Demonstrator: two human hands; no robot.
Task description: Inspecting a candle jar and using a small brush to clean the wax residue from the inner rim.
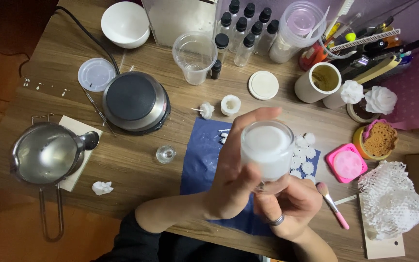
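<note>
A clear glass jar (267, 149) filled with white wax is lifted above a blue mat (201, 162) in the middle of the wooden table (132, 160). My left hand (231, 170) wraps the jar's left side with fingers stretched along it. My right hand (287, 204), with a ring on one finger, holds the jar from below. Small white wax flowers (304, 155) lie on the mat just behind the jar.
A round hot plate (134, 101) and a metal melting pot (47, 153) sit on the left. A white bowl (124, 23), a clear cup (195, 57), dark-capped bottles (243, 31) and a tool holder stand at the back. A pink mould (346, 162), a brush (333, 206) and white netting (389, 199) lie on the right.
</note>
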